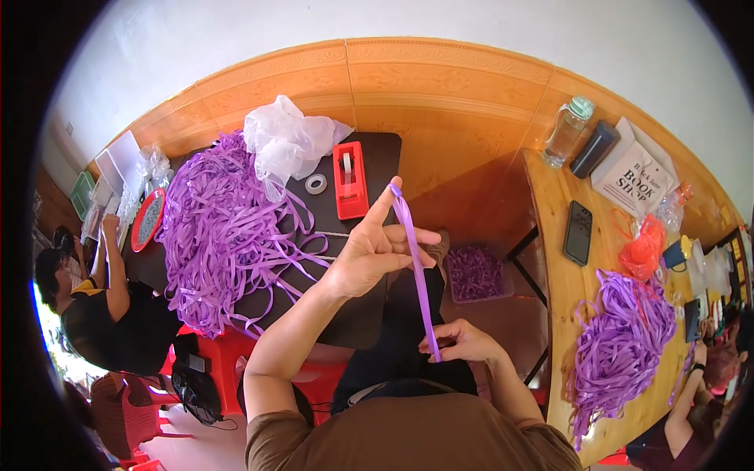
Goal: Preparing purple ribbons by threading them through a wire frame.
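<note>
A purple ribbon [415,259] is stretched between my two hands above my lap. My left hand [365,251] points its index finger up, with the ribbon looped over the fingertip; its other fingers are partly bent beside the strip. Lower down, my right hand [462,342] pinches the ribbon's bottom end between thumb and fingers. Left of my left hand, a big tangled heap of purple ribbons [212,235] covers much of a dark table [357,314]. A red tape dispenser [351,192] and a white tape roll [316,184] lie near that heap.
A crumpled plastic bag [287,137] sits behind the heap. Below, a bin of purple strips [477,275] stands on the floor. The wooden table [554,235] at right bears a phone [578,233], a bottle [567,132] and another ribbon pile [624,345]. People sit at both sides.
</note>
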Demonstrator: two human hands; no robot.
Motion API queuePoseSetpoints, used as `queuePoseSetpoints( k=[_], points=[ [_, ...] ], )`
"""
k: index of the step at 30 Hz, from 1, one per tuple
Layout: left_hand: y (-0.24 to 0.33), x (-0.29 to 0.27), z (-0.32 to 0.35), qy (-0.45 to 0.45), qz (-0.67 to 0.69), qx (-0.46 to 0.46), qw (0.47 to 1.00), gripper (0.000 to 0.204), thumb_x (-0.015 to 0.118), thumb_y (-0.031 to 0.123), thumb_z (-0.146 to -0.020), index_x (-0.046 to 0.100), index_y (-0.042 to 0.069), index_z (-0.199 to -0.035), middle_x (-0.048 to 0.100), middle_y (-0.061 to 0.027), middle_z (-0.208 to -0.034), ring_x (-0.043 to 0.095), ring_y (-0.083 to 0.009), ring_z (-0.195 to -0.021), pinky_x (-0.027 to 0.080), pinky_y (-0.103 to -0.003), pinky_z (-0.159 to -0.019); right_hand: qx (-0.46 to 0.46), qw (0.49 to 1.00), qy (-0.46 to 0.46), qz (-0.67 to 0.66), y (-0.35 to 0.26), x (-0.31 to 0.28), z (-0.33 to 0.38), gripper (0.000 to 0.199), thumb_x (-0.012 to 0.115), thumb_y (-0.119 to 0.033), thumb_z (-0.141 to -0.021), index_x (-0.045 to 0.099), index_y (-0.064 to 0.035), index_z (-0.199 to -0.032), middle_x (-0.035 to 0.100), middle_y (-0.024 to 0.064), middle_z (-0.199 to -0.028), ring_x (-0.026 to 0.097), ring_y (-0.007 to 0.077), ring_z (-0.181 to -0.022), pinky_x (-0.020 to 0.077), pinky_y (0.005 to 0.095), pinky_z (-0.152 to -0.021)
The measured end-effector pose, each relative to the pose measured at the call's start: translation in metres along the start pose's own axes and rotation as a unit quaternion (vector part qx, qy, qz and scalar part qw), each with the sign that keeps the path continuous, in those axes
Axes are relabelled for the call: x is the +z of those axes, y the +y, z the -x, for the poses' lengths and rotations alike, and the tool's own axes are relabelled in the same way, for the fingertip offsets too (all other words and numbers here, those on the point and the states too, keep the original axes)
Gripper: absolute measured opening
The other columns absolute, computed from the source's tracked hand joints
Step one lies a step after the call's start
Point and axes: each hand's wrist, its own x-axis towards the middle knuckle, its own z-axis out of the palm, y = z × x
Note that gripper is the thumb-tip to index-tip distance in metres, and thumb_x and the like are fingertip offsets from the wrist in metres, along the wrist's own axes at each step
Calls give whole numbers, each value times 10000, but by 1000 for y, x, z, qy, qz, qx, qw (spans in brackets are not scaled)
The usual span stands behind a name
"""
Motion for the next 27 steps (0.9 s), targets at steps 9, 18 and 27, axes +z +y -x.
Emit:
queuePoseSetpoints(
  k=[9,18,27],
  points=[
    [-4,0,-1,-19,20,-11,1000,1001,497,-163,-818,-122,263,-1478,571,-262,-1175,649,-316,-973,511,-418,-875,0,1000,-2,25,-8,0,6,319,716,18,-743,665,6,-1057,659,80,-1013,634,157,-943,484,286,-877],
    [-8,4,-3,-15,-12,-15,1000,985,480,-171,-831,-134,250,-1477,625,-191,-1069,657,-260,-924,526,-358,-824,-13,997,-32,73,-6,3,3,295,701,9,-774,648,12,-1064,624,74,-1050,619,148,-958,483,269,-874],
    [-12,-4,-5,39,-18,5,999,851,530,-137,-841,67,143,-1497,639,-159,-932,659,-243,-840,543,-369,-787,-6,995,46,91,7,-14,6,299,682,13,-763,654,13,-1060,634,83,-1002,610,172,-977,482,285,-872]
  ],
)
